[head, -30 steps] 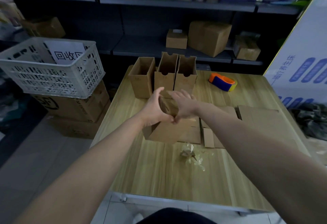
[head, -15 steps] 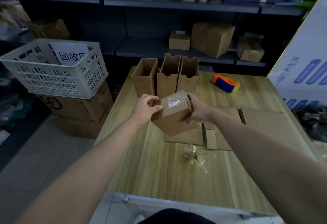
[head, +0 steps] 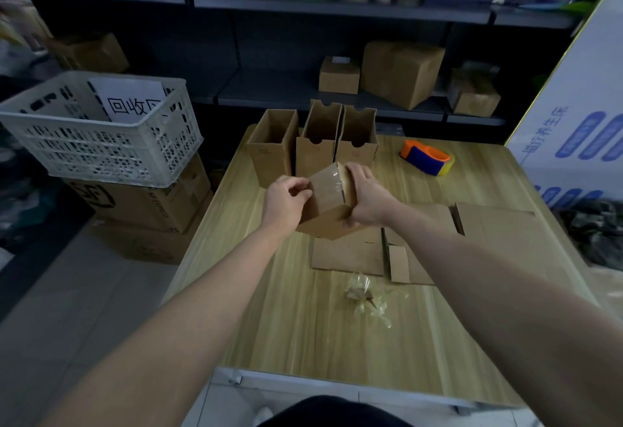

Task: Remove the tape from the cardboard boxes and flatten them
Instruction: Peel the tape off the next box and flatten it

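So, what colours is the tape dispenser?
The plastic tape dispenser: orange, blue, yellow; head view.

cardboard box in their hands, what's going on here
A person holds a small cardboard box above the table, the right hand gripping its side and the left hand curled at its edge. Clear tape is on its upturned face. Flattened cardboard and a wad of pulled tape lie below; three open boxes stand behind.

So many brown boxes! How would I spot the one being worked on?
Find the wooden table in the middle. In front of the three open boxes standing at its far edge, one small box is held tilted between the left hand and right hand. Unlike them, its upper face is sealed with shiny clear tape.
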`<state>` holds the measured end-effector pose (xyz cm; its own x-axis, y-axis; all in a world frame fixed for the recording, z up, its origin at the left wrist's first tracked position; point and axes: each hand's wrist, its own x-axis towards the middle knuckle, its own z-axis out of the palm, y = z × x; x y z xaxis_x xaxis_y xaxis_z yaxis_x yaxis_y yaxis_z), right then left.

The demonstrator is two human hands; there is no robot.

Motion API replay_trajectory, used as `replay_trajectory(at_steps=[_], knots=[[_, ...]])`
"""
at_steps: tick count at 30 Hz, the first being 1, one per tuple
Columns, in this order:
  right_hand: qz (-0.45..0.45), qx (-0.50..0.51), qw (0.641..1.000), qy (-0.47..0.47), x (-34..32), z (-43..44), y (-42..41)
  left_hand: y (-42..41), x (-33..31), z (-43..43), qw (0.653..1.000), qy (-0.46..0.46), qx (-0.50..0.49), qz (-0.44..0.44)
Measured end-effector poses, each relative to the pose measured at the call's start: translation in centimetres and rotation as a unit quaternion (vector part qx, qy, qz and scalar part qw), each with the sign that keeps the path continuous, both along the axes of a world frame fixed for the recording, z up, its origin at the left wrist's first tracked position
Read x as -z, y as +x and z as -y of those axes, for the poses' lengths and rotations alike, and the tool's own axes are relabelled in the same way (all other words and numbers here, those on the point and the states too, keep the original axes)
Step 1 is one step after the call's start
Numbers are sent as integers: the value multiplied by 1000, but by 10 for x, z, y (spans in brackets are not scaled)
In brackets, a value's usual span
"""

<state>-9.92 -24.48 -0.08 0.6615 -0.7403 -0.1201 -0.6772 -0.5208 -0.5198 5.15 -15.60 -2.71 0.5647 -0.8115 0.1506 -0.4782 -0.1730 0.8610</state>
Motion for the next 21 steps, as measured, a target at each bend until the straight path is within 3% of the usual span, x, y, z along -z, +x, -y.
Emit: replay_trajectory(at_steps=[8, 14, 21], knots=[[-4, -1, 998, -59, -7, -5, 4, -1, -2, 3, 999, 0, -29, -27], [-17, 4, 998, -62, -8, -9, 6, -2, -3, 4, 999, 26, 4, -30], [-29, 17, 995, -95, -13, -9, 14, -4, 0, 3, 999, -14, -32, -13]])
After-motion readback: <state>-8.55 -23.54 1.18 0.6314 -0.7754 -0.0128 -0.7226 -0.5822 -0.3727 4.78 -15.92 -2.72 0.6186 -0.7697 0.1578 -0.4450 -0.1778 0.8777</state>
